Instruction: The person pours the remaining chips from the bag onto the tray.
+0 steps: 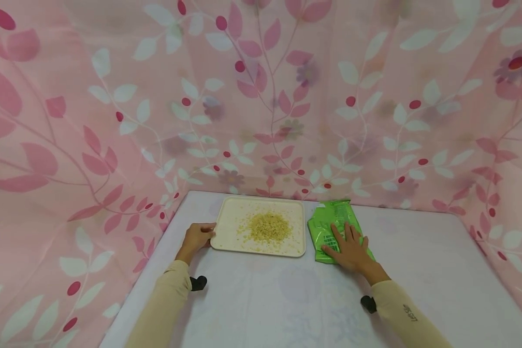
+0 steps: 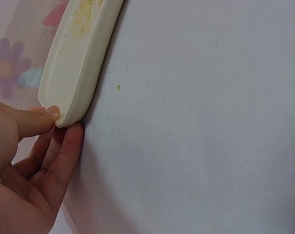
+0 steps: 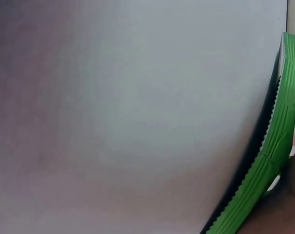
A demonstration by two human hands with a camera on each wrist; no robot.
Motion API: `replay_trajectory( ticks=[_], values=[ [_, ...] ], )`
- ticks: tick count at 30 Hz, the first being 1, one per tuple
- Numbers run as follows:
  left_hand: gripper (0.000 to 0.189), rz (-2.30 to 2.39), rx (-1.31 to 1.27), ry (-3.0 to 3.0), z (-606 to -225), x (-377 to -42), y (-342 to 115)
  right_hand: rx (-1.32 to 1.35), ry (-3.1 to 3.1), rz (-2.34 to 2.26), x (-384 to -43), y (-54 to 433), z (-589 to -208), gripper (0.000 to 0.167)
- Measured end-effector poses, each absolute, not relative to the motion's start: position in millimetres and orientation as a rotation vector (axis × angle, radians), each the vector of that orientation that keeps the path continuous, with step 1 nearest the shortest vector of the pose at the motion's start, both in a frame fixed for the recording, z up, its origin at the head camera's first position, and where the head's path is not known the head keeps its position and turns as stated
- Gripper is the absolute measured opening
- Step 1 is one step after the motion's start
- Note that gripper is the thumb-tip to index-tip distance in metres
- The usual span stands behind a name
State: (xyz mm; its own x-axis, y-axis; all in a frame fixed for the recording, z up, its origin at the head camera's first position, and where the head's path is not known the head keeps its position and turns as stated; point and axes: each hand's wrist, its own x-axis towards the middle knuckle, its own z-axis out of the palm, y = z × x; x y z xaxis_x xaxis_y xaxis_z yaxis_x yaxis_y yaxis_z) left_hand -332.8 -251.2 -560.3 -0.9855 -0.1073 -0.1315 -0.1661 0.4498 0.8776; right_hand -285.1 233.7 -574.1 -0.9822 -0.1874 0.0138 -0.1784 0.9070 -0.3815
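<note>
A cream tray (image 1: pixel 231 212) lies on the white-covered table, with a heap of small yellowish flakes or crumbs (image 1: pixel 268 227) spread over its middle. My left hand (image 1: pixel 197 238) pinches the tray's left edge; in the left wrist view the thumb is on top of the rim and the fingers are beneath it. Just right of the tray lies a green plastic packet (image 1: pixel 321 224), its upper left corner torn. My right hand (image 1: pixel 352 251) rests on the packet with fingers spread. In the right wrist view the packet's crimped edge (image 3: pixel 266 161) shows, while most of that hand is out of frame.
A floral pink cloth (image 1: pixel 269 96) hangs behind the table and along both sides. The table cover (image 1: pixel 261 299) is pale, and a tiny crumb (image 2: pixel 119 87) lies on it near the tray. A black device is on each wrist.
</note>
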Motion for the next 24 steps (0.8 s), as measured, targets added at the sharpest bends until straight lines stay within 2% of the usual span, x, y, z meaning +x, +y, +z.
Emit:
replay_trajectory(
  ticks=[5, 10, 15, 19, 24],
  values=[
    [0.038, 1.513, -0.16, 2.679, -562, -341, -244, -0.256, 3.099, -0.613, -283, 245, -573, 0.085],
    [0.038, 1.238, -0.071, 2.847, -562, -345, -236, -0.207, 3.1, -0.706, -280, 263, -567, 0.085],
    [0.062, 1.023, 0.048, 3.139, -555, -346, -231, -0.127, 3.22, -0.833, -281, 279, -549, 0.085],
    [0.084, 0.854, 0.227, 3.336, -549, -345, -228, -0.162, 3.407, -0.894, -283, 283, -532, 0.089],
    [0.097, 0.535, 0.4, 3.496, -550, -345, -227, -0.243, 3.531, -0.735, -284, 281, -523, 0.099]
  ],
)
